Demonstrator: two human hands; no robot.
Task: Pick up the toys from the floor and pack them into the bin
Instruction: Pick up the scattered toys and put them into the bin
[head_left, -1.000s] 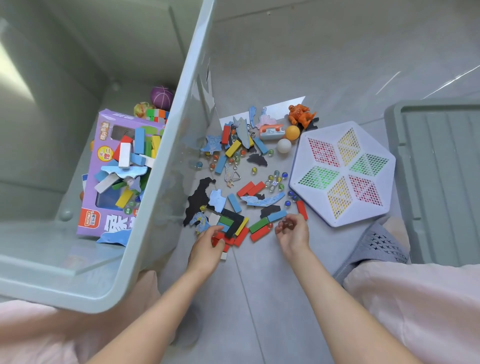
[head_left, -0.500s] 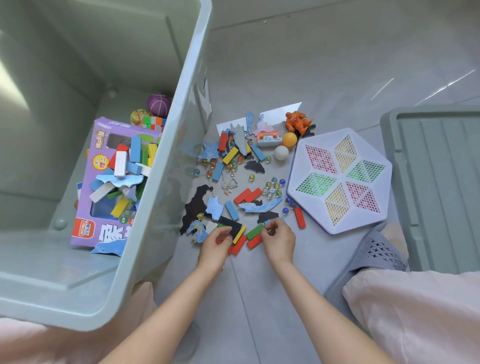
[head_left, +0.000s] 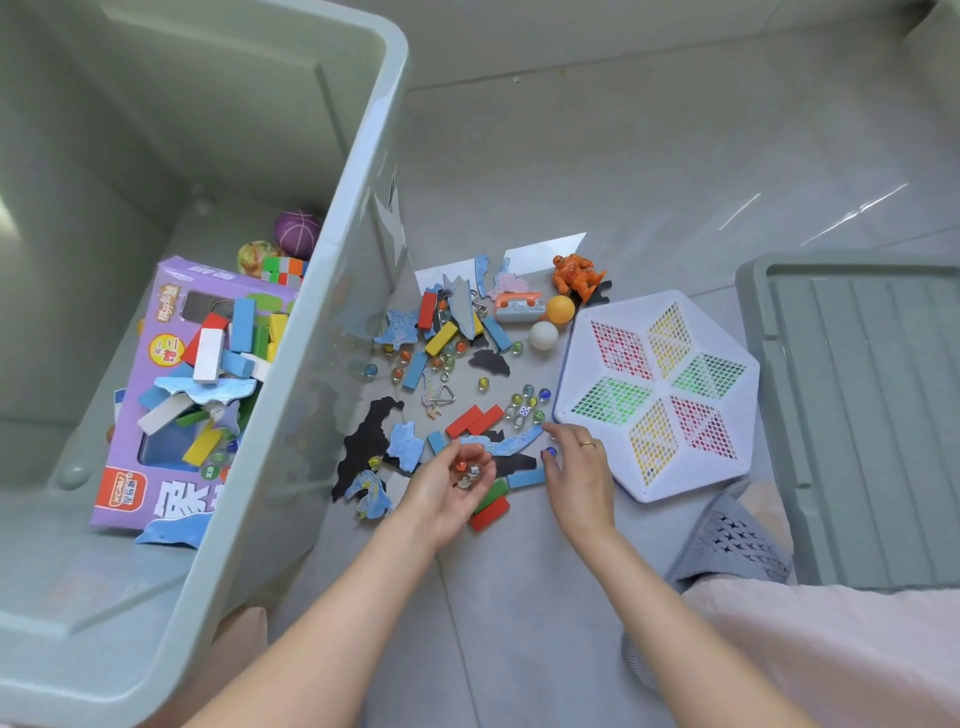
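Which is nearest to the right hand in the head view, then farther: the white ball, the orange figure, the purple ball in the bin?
From the right hand:
1. White ball, on the floor ahead.
2. Orange figure, beyond the white ball.
3. Purple ball, far left, inside the bin.

Purple toy box in bin, red corner label reading roughly "XCAI", small print blurred, large white Chinese characters along lower edge partly hidden, yellow round sticker with Chinese characters, not legible

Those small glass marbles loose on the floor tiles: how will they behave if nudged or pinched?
The small glass marbles are round and glossy, so they will likely roll off across the smooth floor tiles. Probably slippery to pinch singly; the left hand cups several instead.
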